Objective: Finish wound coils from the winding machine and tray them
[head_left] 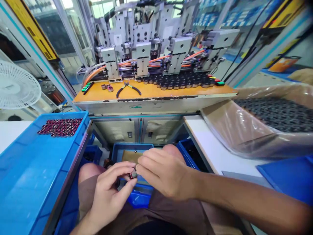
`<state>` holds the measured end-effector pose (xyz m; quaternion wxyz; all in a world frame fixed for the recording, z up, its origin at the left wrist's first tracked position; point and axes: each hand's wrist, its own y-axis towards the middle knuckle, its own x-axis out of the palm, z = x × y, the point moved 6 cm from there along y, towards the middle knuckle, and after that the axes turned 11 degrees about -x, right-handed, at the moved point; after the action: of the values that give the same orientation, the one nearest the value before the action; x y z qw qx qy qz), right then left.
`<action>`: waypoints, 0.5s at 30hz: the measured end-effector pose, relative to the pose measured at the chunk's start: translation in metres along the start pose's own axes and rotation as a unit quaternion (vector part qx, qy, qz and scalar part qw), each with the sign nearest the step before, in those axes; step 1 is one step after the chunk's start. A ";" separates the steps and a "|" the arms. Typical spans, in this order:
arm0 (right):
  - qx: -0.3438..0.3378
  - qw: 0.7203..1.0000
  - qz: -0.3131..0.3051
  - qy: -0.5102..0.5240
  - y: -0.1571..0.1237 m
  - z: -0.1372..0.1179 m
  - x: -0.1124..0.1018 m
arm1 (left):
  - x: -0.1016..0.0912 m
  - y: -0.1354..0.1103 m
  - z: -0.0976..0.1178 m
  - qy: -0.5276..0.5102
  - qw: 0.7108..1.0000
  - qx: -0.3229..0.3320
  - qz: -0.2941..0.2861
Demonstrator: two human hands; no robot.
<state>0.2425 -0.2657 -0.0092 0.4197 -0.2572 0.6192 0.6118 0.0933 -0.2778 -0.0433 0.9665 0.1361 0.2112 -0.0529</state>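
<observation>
Between the thumb and fingers of my left hand (112,187) is a small wound motor stator (133,174), grey metal with dark red wire. My right hand (165,171) is closed right beside it, fingertips bunched at the stator's upper right side. Whatever those fingers pinch is hidden behind them. Both hands hover over my lap, above a blue bin (133,147) with a piece of brown cardboard (127,156) inside.
At left, a blue tray (24,176) carries many red-wound stators (61,127). Ahead, an orange ledge (146,93) bears pliers (128,88), a few stators (110,88) and rows of black round parts (181,81) below a machine (143,55). A plastic-lined carton (220,124) of dark parts stands right.
</observation>
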 end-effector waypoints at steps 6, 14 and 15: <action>0.147 0.977 0.026 0.152 -0.008 0.010 0.013 | -0.006 0.000 -0.002 -0.018 1.000 0.016 0.015; 0.294 0.952 0.076 0.042 0.049 0.148 -0.003 | -0.033 0.004 -0.021 -0.014 0.992 0.034 0.118; 0.344 0.937 0.068 -0.004 0.060 0.174 0.001 | -0.034 0.004 -0.023 -0.015 0.992 0.033 0.125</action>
<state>0.2279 -0.0889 0.0399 0.4423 -0.0517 0.8059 0.3901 0.0535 -0.2659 -0.0483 0.9636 0.1921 0.1765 0.0592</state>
